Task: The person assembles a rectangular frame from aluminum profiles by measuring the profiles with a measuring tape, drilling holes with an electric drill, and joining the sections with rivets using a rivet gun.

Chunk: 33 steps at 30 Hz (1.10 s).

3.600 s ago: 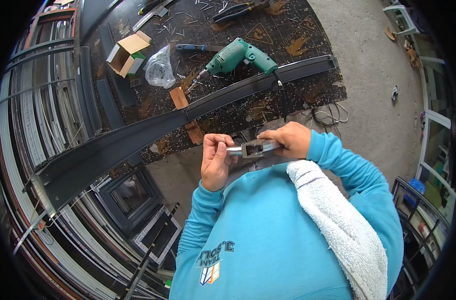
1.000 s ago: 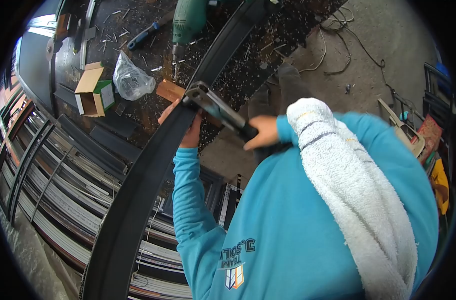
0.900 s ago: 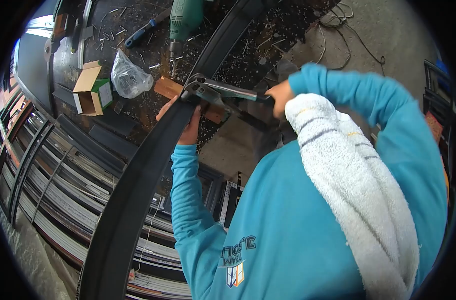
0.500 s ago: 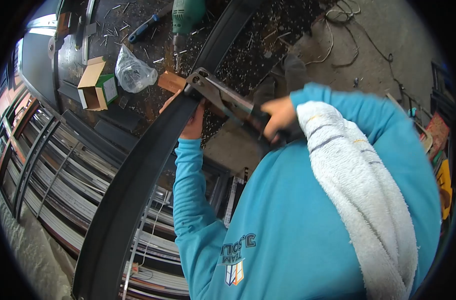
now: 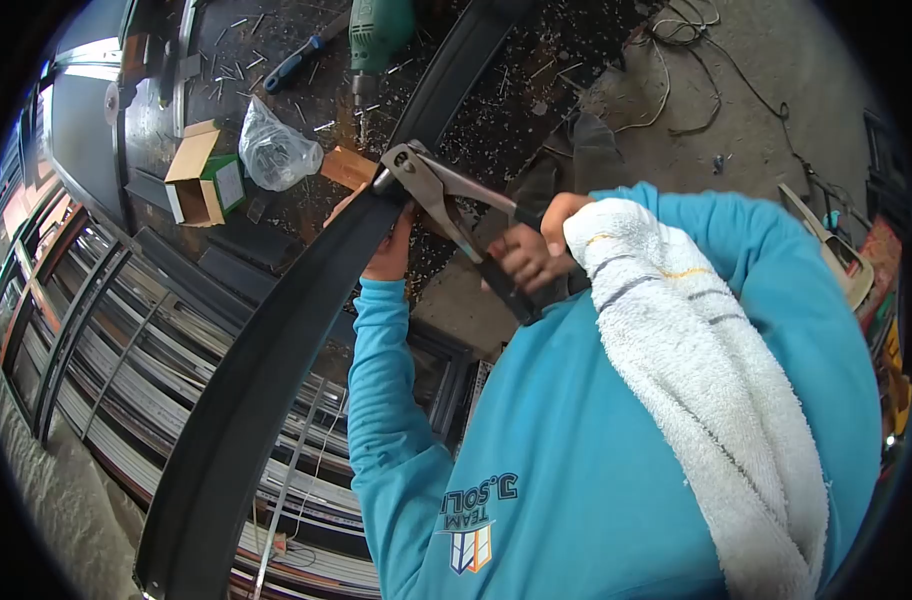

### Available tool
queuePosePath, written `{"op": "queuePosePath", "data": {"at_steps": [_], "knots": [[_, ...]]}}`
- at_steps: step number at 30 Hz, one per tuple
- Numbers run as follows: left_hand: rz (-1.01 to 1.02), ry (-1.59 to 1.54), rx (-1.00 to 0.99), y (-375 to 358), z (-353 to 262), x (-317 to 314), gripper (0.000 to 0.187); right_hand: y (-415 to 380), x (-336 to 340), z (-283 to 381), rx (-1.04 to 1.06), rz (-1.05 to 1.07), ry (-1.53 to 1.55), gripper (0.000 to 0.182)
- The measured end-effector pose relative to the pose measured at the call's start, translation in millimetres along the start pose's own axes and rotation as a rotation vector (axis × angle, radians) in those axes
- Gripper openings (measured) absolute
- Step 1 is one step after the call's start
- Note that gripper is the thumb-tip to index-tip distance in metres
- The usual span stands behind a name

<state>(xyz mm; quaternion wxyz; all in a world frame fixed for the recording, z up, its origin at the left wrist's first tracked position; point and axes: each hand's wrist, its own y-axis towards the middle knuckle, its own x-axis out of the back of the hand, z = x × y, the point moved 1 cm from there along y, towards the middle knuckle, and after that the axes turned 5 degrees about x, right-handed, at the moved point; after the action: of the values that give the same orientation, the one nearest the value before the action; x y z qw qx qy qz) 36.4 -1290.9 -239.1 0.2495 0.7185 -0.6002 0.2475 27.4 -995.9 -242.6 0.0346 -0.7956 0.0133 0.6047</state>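
Note:
A long dark metal profile [image 5: 276, 320] runs diagonally across the view. My left hand [image 5: 388, 250] is wrapped round it near its middle, with part of the fingers hidden behind. A hand riveter [image 5: 421, 185] has its nose against the profile, just beside my left hand. Its two long handles stand apart. My right hand [image 5: 536, 245] is closed round the upper handle, and its fingers show in the gap between the handles. The lower black handle [image 5: 508, 292] points towards my blue shirt.
On the dark worktop [image 5: 306, 105] lie a green drill [image 5: 376, 40], a blue-handled tool [image 5: 291, 68], a plastic bag [image 5: 274, 150], an open box [image 5: 204, 185] and scattered rivets. Stacked profiles [image 5: 126, 350] fill the left. A cable [image 5: 716, 90] lies on the floor. A white towel [image 5: 696, 370] hangs over my shoulder.
The riveter's handles have spread further apart, the lower one swinging down and away from my right hand. My left hand keeps its hold on the profile. The view has shifted slightly.

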Motion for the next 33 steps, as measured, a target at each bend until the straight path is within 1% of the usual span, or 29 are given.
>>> {"op": "queuePosePath", "data": {"at_steps": [1,3,5,6,7,9,12,15,16,17,18,19,21,22,23,24,25,27,28,29,30,31,32,33], "knots": [[-0.008,-0.003,-0.003,2,1,-2,0.046,2,-2,-12,0.045,0.01,0.112,0.033],[-0.006,0.067,-0.051,3,-2,0,0.045,7,-26,-17,-0.003,-0.154,0.164,0.049],[-0.016,0.105,-0.082,6,-9,0,0.043,16,-28,-25,0.071,-0.203,-0.025,0.054],[-0.024,0.117,-0.095,7,-13,1,0.042,21,-38,-33,0.161,-0.367,-0.131,0.045],[-0.006,0.116,-0.083,7,-19,3,0.04,26,-50,-37,0.23,-0.409,-0.252,0.035],[0.015,0.109,-0.065,7,-33,3,0.035,30,-63,-40,0.296,-0.499,-0.406,0.023],[-0.023,0.078,-0.058,10,-38,-1,0.028,35,-53,-41,0.387,-0.534,-0.615,0.021],[0.025,-0.019,0.035,11,-44,1,0.034,32,-59,-38,0.472,-0.484,-0.718,0.022],[0.025,0.061,-0.019,10,-44,0,0.033,24,-63,-29,0.444,-0.488,-0.847,0.021],[0.023,0.141,-0.07,8,-42,-5,0.033,19,-58,-24,0.44,-0.418,-0.859,0.021],[0.016,0.221,-0.123,11,-45,-7,0.033,14,-60,-20,0.406,-0.415,-0.876,0.021],[0.007,0.186,-0.104,15,-46,-6,0.032,9,-62,-13,0.373,-0.416,-0.897,0.022],[-0.011,0.111,-0.05,13,-55,-7,0.031,8,-38,-3,0.301,-0.402,-1.05,0.022],[0.001,0.005,-0.008,8,-48,-10,0.031,9,-28,1,0.261,-0.389,-1.123,0.022],[0.004,-0.099,0.03,4,-31,-17,0.032,4,-28,10,0.306,-0.427,-1.418,0.024],[-0.005,-0.204,0.066,8,-29,-15,0.032,-4,-31,23,0.349,-0.442,-1.721,0.027],[-0.016,-0.171,0.028,11,-29,-15,0.031,-12,-35,37,0.395,-0.434,-2.021,0.03],[-0.043,-0.097,-0.022,14,-47,-8,0.03,-34,-48,67,0.25,-0.509,-2.277,0.035],[0.082,-0.063,0.021,13,-29,-13,0.043,-48,-58,73,0.28,-0.53,-2.333,0.033],[0.056,-0.136,0.066,10,-27,-12,0.048,-62,-70,74,0.318,-0.541,-2.39,0.031],[0.024,-0.21,0.105,10,-29,-16,0.053,-77,-85,70,0.389,-0.464,-2.392,0.029],[-0.018,-0.289,0.137,11,-32,-17,0.058,-100,-83,67,0.33,-0.539,-2.356,0.03],[-0.046,-0.273,0.159,11,-34,-16,0.064,-122,-82,60,0.385,-0.515,-2.361,0.033],[-0.099,-0.169,0.124,9,-41,-12,0.065,-145,-89,48,0.301,-0.625,-2.296,0.044]]}}
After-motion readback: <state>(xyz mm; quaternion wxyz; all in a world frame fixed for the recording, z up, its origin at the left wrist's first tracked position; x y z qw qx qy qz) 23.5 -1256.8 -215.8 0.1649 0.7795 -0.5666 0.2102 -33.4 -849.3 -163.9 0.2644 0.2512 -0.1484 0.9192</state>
